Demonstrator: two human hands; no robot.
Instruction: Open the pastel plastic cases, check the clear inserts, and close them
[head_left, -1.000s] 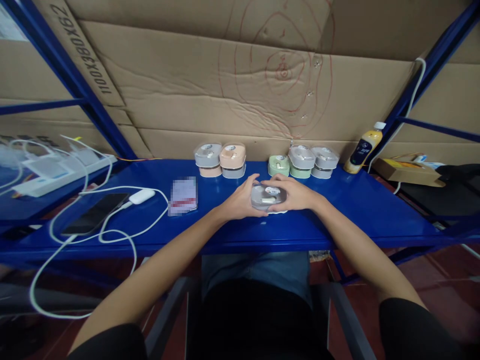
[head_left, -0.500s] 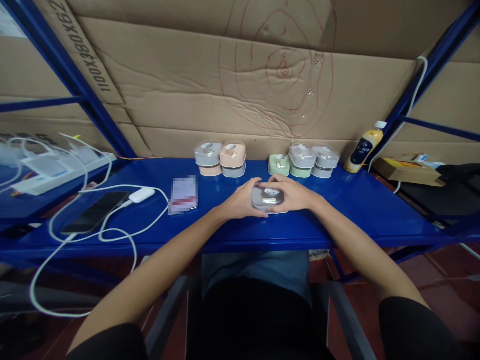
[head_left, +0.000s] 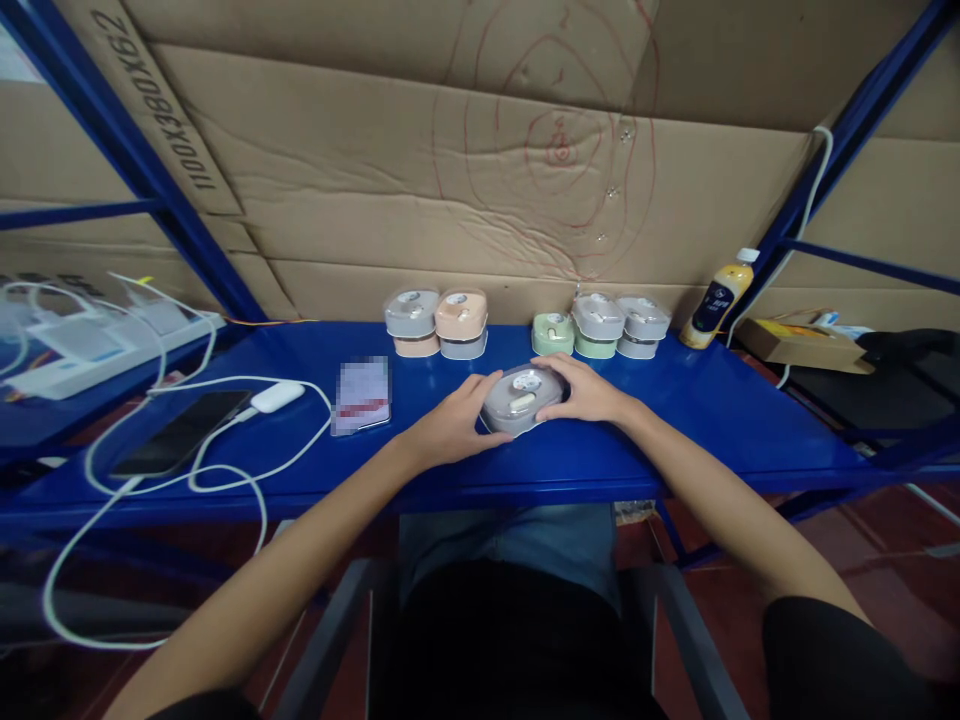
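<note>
A small grey box with a clear lid is at the middle of the blue table, slightly turned, with a pale label and a light, elongated piece on its top. My left hand curves round its left end, thumb low at the front. On the opposite end, my right hand grips it with thumb in front and fingers behind. Behind my hands stand a green box and two stacks topped by grey boxes. Further left are two more stacks, topped by a grey box and a peach box.
A phone-like pixelated item lies left of my hands. Beyond it are a black phone, a white charging piece and looping white cables. A yellow drink bottle stands back right, near an open carton. Cardboard backs the table.
The grey box has turned and shifted slightly left. My left hand has moved left and spread wider, uncovering more of the lid. The whole view has shifted a little.
</note>
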